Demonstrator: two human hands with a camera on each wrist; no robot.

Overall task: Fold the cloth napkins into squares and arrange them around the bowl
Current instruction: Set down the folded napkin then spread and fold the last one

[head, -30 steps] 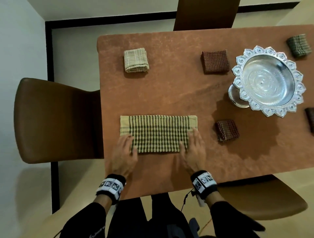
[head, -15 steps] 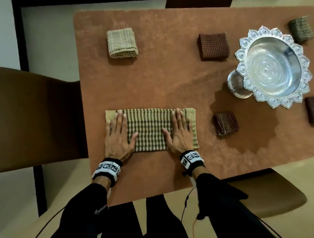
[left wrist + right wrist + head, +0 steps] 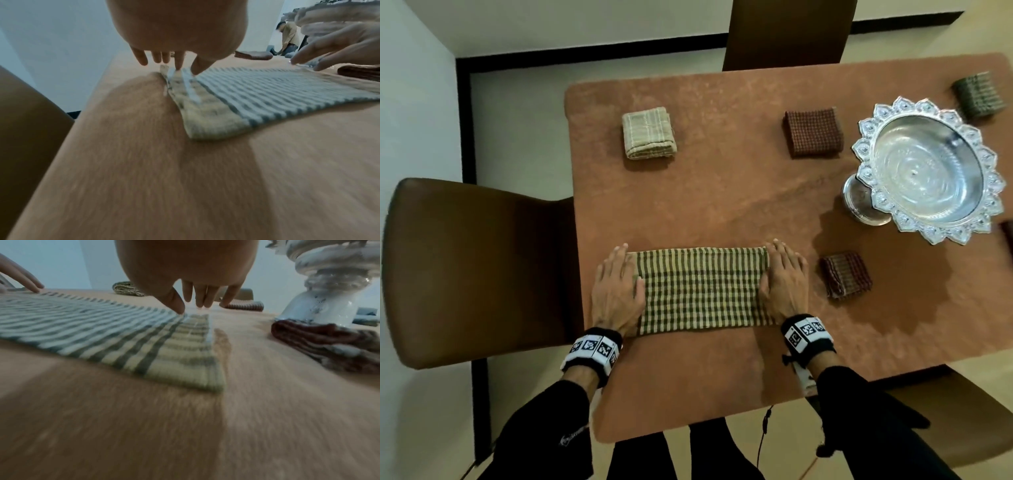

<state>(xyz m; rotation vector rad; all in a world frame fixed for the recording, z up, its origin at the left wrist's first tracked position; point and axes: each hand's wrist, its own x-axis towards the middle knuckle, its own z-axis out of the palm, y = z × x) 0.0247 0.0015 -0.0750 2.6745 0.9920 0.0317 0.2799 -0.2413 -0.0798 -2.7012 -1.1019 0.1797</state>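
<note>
Hands flat, you press both ends of the green-and-cream checked cloth napkin [image 3: 702,291], folded to a long rectangle at lower centre on the reddish-brown worktop [image 3: 722,185]. Your left hand [image 3: 616,291] and right hand [image 3: 786,282] lie with fingers [image 3: 141,56] straight, gripping nothing. At right stands the ornate silver pedestal bowl [image 3: 928,169], with a dark red folded napkin [image 3: 846,279] just below-left of it.

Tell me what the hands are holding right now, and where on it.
Nothing gripped: left hand and right hand lie flat with straight fingers on the short ends of the striped napkin.
</note>
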